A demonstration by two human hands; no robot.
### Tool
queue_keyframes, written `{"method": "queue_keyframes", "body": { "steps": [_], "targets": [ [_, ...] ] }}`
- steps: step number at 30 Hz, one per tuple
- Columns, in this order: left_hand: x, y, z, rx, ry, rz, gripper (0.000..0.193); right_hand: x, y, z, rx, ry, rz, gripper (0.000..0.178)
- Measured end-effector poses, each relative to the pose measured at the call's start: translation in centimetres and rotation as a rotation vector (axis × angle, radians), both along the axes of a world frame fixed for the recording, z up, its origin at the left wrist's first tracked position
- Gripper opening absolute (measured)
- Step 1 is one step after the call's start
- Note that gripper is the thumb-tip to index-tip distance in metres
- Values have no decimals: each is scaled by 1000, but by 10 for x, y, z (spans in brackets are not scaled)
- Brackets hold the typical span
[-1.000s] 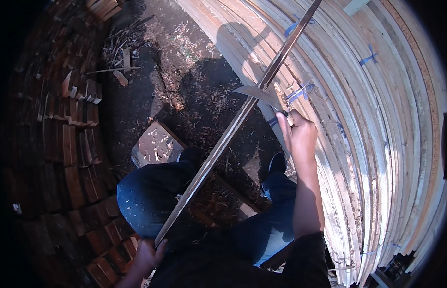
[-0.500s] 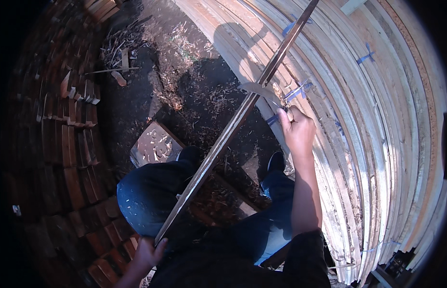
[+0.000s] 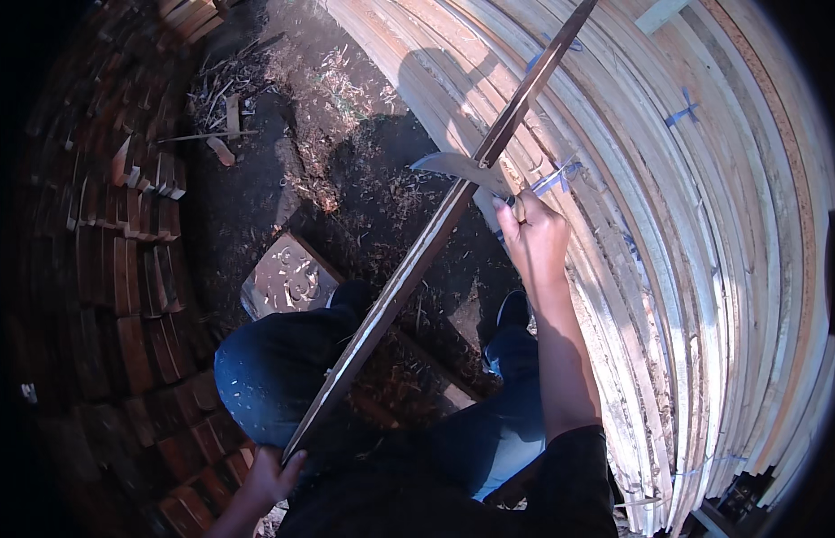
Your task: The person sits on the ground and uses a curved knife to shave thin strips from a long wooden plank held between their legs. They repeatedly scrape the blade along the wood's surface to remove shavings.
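A long, dark wooden strip [image 3: 408, 287] slants from the lower left to the upper right, with a pale, freshly cut band along its edge. My left hand [image 3: 272, 475] is closed round its near end. Farther up, a knife with a broad curved blade [image 3: 446, 164] lies across the strip, its tip pointing left. My right hand [image 3: 539, 238] grips the knife's handle, which the fingers mostly cover. Bent under the strip is my left knee [image 3: 274, 368] in blue trousers, dotted with small shavings.
Long pale boards [image 3: 651, 233], some tied with blue strips [image 3: 682, 109], are stacked along the right. Short reddish-brown wood pieces [image 3: 130, 278] are piled at the left. Shavings litter the dark ground [image 3: 247, 188], where a block [image 3: 287, 276] with curled shavings on it lies near my foot.
My right hand has moved left and slightly away from me, carrying the knife, so more blade now sticks out left of the strip. The left hand has barely shifted.
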State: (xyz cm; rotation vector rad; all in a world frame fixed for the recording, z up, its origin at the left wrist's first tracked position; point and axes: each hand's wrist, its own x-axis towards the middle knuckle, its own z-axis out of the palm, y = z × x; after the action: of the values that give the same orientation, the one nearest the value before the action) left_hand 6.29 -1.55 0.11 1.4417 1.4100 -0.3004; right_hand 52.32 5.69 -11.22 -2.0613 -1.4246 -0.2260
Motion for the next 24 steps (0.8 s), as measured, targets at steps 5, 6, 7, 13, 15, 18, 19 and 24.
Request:
{"method": "queue_keyframes", "body": {
  "steps": [5,6,7,13,15,18,19,24],
  "targets": [
    [-22,-5,-13,68,16,-103,29,-30,-24,17,-100,-35,249,47],
    [-19,-5,-13,64,4,-56,29,-31,-22,12,-44,-55,290,45],
    [-14,-5,-9,51,-3,-17,30,-23,-19,16,-42,-58,235,46],
    [-20,-7,-11,-20,19,-2,31,-17,-13,9,-24,94,132,44],
    [-23,-6,-13,16,-15,-31,32,-29,-23,15,-84,81,305,45],
    [-16,-8,-9,-1,-4,18,31,10,-2,19,-30,-44,121,45],
    [-15,-7,-9,-18,-7,25,30,19,1,20,-13,-95,55,45],
    [-28,-11,-16,24,-41,-1,28,-30,-12,28,-40,-1,339,45]
  ]
}}
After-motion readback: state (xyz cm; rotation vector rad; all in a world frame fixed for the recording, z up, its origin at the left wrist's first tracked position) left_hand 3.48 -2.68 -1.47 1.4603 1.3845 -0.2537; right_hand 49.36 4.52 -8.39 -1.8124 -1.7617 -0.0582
